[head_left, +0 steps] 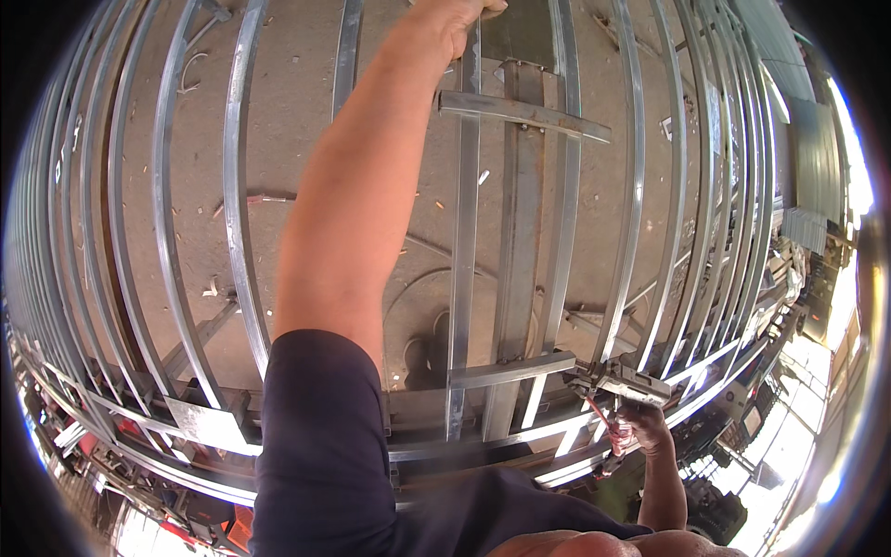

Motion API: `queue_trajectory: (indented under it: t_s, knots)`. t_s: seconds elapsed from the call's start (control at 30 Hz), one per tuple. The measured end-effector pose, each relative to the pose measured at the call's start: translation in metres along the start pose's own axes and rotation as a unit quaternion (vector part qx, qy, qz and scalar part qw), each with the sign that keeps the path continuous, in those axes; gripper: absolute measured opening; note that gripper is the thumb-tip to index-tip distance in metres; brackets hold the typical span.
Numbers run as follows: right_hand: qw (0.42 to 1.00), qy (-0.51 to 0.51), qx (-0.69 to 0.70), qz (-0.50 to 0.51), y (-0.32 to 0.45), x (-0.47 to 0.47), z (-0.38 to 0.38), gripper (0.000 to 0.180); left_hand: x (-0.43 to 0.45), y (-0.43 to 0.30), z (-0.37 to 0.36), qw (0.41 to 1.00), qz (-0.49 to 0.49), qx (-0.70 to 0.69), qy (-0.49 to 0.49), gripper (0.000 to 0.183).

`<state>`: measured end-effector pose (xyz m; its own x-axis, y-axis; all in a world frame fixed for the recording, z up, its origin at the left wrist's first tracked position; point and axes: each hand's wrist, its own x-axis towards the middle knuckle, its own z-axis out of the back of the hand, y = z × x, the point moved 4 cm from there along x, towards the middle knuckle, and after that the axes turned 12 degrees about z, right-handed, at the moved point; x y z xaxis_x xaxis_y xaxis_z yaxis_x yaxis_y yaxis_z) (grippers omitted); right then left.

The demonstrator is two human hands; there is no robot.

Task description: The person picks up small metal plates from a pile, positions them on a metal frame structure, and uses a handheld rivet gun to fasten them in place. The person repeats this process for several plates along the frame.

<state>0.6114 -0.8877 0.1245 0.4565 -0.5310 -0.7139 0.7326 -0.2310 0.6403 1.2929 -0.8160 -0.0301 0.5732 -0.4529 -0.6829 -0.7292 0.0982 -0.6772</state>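
Observation:
My left arm reaches far forward, and my left hand is at the top edge, beside a long galvanized steel tube; its fingers are partly cut off. At the lower right, my right hand grips a pistol-shaped tool with a grey metal body and red parts. A short steel tube lies crosswise over the parallel tubes near the top. Another short crosspiece lies lower down, its right end close to the tool. Between the long tubes runs a wider rusty steel channel.
Many parallel steel tubes span the view over a dirty concrete floor. A red-handled tool, scraps and a cable lie below them. Bright frame rails cross near my body. Corrugated metal sheets stand at the right.

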Motion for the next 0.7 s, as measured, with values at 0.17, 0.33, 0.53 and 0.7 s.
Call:
queue_trajectory:
  t_s: [0.17, 0.33, 0.53, 0.7]
  knots:
    - [0.99, -0.074, -0.055, 0.105, 0.016, -0.056, 0.037, 0.032, -0.014, 0.0, -0.005, 0.999, -0.004, 0.032, -0.012, 0.02]
    - [0.969, -0.129, -0.136, 0.159, 0.136, -0.071, 0.047, 0.033, -0.032, -0.007, 0.002, 0.999, 0.004, 0.044, -0.007, 0.039]
    - [0.943, -0.094, -0.134, 0.29, 0.293, -0.017, 0.016, 0.034, -0.072, -0.023, -0.001, 0.997, 0.036, 0.06, -0.029, 0.058]
    - [0.936, 0.005, -0.04, 0.349, 0.39, 0.089, -0.031, 0.036, -0.062, -0.023, 0.001, 0.998, 0.02, 0.053, -0.039, 0.061]
